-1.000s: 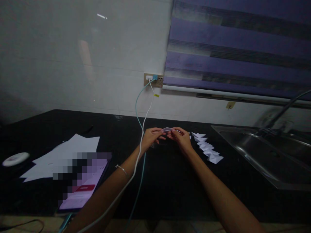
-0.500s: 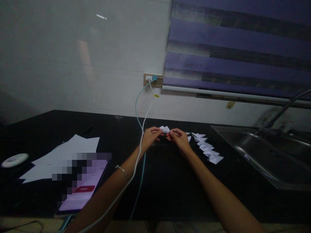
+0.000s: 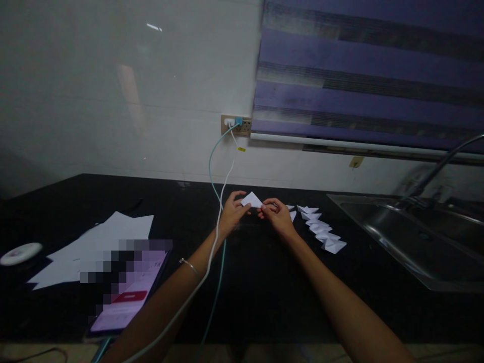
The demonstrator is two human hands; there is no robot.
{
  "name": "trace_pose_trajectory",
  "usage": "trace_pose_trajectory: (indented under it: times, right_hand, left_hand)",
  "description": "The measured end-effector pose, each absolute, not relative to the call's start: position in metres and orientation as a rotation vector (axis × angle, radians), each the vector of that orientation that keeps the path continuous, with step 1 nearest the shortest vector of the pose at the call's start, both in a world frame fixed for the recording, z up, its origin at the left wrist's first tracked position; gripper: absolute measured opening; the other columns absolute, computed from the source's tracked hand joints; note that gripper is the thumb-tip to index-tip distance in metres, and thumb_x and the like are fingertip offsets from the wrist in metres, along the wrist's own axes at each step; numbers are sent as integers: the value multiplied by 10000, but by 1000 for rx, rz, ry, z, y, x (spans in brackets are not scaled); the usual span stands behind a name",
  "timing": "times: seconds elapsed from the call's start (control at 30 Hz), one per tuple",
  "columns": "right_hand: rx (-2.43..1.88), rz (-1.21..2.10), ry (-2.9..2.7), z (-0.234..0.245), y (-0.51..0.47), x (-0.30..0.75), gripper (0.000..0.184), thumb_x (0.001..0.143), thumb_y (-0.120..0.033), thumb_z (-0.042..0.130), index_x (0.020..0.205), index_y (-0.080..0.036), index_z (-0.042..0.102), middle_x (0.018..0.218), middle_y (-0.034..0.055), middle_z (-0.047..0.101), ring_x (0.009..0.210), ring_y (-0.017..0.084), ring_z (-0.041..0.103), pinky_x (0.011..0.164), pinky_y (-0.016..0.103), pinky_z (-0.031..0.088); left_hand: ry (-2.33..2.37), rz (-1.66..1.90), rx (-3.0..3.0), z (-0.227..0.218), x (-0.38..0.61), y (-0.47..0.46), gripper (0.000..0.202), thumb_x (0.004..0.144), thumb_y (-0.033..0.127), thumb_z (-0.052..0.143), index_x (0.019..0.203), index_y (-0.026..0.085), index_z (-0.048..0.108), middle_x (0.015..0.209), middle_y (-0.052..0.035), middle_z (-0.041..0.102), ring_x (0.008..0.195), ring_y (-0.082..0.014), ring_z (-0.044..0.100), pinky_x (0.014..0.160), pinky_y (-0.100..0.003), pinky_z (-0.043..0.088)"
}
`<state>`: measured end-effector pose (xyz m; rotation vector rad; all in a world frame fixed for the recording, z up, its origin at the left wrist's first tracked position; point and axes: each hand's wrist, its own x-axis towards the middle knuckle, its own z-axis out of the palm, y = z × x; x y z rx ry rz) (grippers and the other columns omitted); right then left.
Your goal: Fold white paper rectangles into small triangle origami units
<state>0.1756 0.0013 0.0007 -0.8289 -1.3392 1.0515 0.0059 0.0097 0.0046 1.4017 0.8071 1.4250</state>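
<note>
A small folded piece of white paper (image 3: 251, 200), triangular with its peak up, is held above the dark counter. My left hand (image 3: 233, 210) grips its left corner, thumb in front and some fingers raised behind. At the right corner, my right hand (image 3: 276, 213) pinches the paper between thumb and fingers. Just right of my right hand stands a row of folded white paper boats (image 3: 319, 227), slanting toward me. More folded white paper (image 3: 293, 215) shows partly behind that hand.
White sheets (image 3: 109, 237) and a phone (image 3: 128, 297) lie at left, near a white oval object (image 3: 20, 253). A white cable (image 3: 212, 247) and a teal cable (image 3: 223, 267) run from the wall socket (image 3: 236, 125) past my left arm. A steel sink (image 3: 393, 247) is at right.
The folded paper has turned from several peaks showing to one flat triangular face toward me. My left fingers have lifted and spread a little; both hands stay on the paper.
</note>
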Motion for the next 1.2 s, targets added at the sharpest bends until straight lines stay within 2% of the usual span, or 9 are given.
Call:
trace_pose_trajectory:
  times: [0.27,0.47,1.2]
  right_hand:
    - [-858,1013,-1347,3,-1,173,355,697,-417,719,926,-167,614,738,58,709,605,159,644,614,300,523]
    - [-860,1005,-1354,0,3,174,349,699,-439,714,882,-149,652,748,74,714,599,159,640,619,301,522]
    - [-908,823,-1377,5,0,175,279,743,-402,686,815,-133,671,668,68,697,568,155,623,578,274,502]
  left_hand:
    - [761,1468,1370,8,7,8,475,697,217,700,1105,163,462,907,-67,664,737,-148,642,624,-242,518]
    - [709,1483,1338,10,7,7,454,661,215,730,1046,159,496,873,-65,669,726,-167,646,608,-254,510]
    - [577,1472,1301,0,10,11,481,659,235,757,1063,136,517,908,-75,668,719,-135,627,626,-233,501]
